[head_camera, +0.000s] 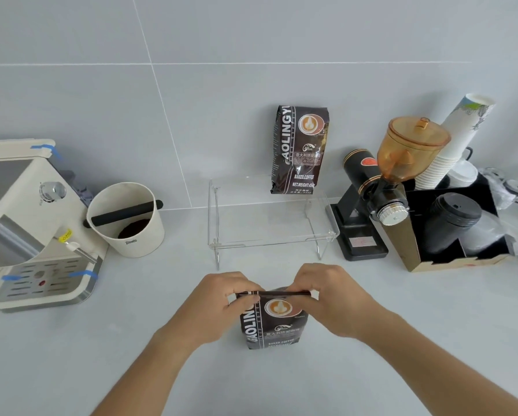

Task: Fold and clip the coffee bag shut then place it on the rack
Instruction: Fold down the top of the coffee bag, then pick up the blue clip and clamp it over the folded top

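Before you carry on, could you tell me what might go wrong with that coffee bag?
No clip is in view, so the fold the left hand and right hand pinch on the coffee bag may spring open. The second bag already stands on the clear rack and could be knocked.

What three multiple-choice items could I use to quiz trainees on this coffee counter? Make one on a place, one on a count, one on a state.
1. Where is the second coffee bag?
A. On the clear rack
B. In the cream bin
C. On the grinder

2. How many coffee bags show?
A. One
B. Two
C. Four

3. How is the near coffee bag held?
A. Lying flat, untouched
B. Upright, top pinched by both hands
C. Lifted by one hand

Key: 1 A, it stands on the rack against the wall. 2 B, one on the rack, one in hand. 3 B, left hand and right hand grip its folded top.
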The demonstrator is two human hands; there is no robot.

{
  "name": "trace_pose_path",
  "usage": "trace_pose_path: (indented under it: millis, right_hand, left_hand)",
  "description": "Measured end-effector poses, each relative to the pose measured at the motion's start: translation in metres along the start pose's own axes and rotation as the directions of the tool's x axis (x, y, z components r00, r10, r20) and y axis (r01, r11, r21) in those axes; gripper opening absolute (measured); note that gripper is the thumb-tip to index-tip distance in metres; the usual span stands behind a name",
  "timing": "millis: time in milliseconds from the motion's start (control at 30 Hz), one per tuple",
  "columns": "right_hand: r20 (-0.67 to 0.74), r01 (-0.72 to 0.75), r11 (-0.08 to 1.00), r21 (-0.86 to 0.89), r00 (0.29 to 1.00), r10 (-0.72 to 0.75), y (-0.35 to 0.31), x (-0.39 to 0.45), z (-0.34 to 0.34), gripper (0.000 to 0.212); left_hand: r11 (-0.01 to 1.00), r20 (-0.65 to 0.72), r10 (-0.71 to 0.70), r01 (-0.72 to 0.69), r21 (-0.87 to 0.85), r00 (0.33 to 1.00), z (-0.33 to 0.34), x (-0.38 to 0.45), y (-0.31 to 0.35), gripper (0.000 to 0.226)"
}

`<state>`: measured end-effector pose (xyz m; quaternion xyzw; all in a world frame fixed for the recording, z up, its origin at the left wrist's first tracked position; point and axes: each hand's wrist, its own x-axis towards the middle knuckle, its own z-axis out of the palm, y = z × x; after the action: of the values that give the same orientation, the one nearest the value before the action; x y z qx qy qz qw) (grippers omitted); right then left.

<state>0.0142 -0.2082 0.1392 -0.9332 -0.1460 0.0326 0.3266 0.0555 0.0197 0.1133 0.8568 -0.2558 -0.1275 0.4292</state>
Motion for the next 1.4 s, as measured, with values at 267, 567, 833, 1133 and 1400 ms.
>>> trace_pose_path:
  millis: [267, 567, 833, 1133, 1400]
  right_hand:
    - [-0.065, 0.013, 0.997, 0.082, 0.998, -0.008, 0.013, -0.013, -0.004, 0.014]
    - [-0.146, -0.149, 0.948, 0.280, 0.970, 0.195, 0.028, -0.026, 0.000, 0.007]
    - [-0.157, -0.593, 0.788, 0.164, 0.773, 0.614, 0.118, -0.064, 0.006, 0.018]
    - [-0.140, -0.890, 0.452, -0.061, 0.456, 0.879, 0.192, -0.121, 0.039, 0.032]
    - [-0.119, -0.898, 0.395, -0.192, 0.421, 0.899, 0.192, -0.123, 0.041, 0.015]
  left_hand:
    - [1.000, -0.009, 0.004, -0.004, -0.008, 1.000, 0.001, 0.009, -0.002, 0.016]
    - [1.000, -0.012, 0.009, -0.009, -0.020, 1.000, 0.003, 0.008, -0.002, 0.016]
    - [1.000, -0.027, 0.014, -0.014, -0.014, 1.000, 0.007, 0.006, -0.004, 0.019]
    - [0.999, -0.036, 0.014, -0.016, -0.033, 0.999, 0.009, 0.007, -0.005, 0.012]
    - [0.999, -0.055, 0.011, -0.014, -0.049, 0.998, 0.011, 0.005, -0.003, 0.015]
